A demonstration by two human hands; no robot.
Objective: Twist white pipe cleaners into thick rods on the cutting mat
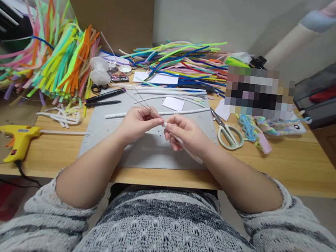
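Observation:
Over the grey mat [141, 151], my two hands meet fingertip to fingertip. With thumb and index finger, my left hand [138, 123] pinches the end of a white pipe cleaner [194, 156], where thin bare wires [137, 98] run up and to the left. My right hand [187, 133] is closed around the same white pipe cleaner, its fingers curled. The fluffy length trails below the right palm toward the wrist. Fingers hide how the wires and the white end join. Behind the hands, another white pipe cleaner [114, 116] lies across the mat.
Cream-handled scissors [230, 136] lie to the right, beside braided pastel pieces [248, 127]. A yellow glue gun [19, 139] rests at the left with its cord over the edge. Pipe cleaner bundles [63, 61], black markers [106, 98] and a colourful pile [187, 65] line the back.

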